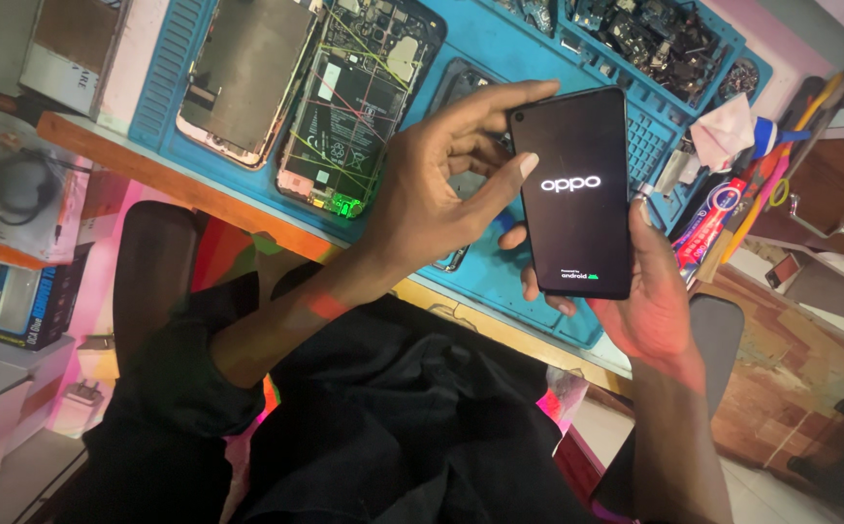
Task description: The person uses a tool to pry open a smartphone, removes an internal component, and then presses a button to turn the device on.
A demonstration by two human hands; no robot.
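Black clothing (383, 427) of the person fills the bottom of the view, lap against the worktop's front edge. Both hands hold a black smartphone (574, 194) above the blue repair mat (500, 272), near the mat's front edge. Right hand (650, 291) cradles the phone from below and behind, fingers wrapped round its lower edge. Left hand (432, 189) pinches the phone's left side, thumb on the glass, index finger along the top corner. Screen is lit, white logo on black. On the mat's far side lie an opened phone (349, 102) with battery and board exposed, green light at its near end, and just beside it a separated display panel (243, 78). Parts tray (650, 39) sits at the mat's far right corner; tube and hand tools (732, 199) lie off its right edge.
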